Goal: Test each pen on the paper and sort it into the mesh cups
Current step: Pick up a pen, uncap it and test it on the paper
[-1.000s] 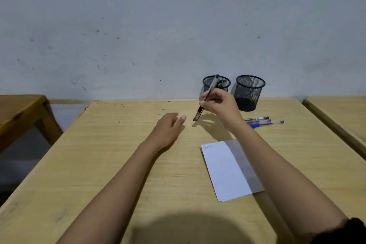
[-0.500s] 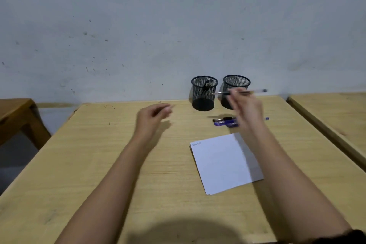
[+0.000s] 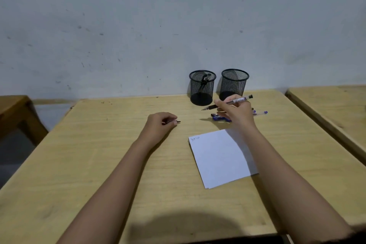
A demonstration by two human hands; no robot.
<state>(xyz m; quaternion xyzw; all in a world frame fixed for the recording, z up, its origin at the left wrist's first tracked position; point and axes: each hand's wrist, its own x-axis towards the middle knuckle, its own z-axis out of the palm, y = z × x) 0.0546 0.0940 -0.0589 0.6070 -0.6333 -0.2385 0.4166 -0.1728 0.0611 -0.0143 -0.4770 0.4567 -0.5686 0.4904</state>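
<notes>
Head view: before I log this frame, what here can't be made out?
All in the head view.
- Small dark piece pinched by the left hand: fingers cover most of it, so what it is stays unclear.
- Loose pens on the table: the right hand, gripping a pen, hides their middles; count uncertain.
- Scribble on the paper: too small to read.
- Left mesh cup: contents blurred behind mesh.

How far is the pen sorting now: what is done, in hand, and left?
Done: one pen stands in the left black mesh cup; the white paper sheet bears a small scribble. In hand: the right hand holds a clear black-tipped pen; the left hand pinches a small dark piece, perhaps its cap. Left: blue pens lie on the wooden table; the right black mesh cup looks empty.
</notes>
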